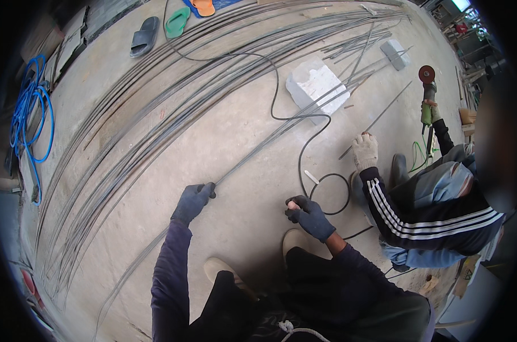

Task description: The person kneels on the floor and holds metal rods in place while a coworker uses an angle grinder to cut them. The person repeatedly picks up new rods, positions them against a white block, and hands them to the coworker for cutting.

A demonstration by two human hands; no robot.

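Note:
My left hand, in a dark blue-grey glove, is closed around a few thin steel rods. They run up and right from my fist across a white stone-like block towards a smaller grey block, and trail behind my wrist to the lower left. Nearer my right side, my right hand, gloved alike, has its fingers curled; a bare fingertip shows through the glove, and anything inside the grip is hidden. At the right, a co-worker's pale-gloved hand is at a short rod; their other hand holds a green angle grinder.
Long steel rods lie in a curved bundle across the floor at left. A black cable loops between the blocks and my right hand. Sandals lie beyond the rods, and a blue hose is coiled far left. The co-worker sits close at right.

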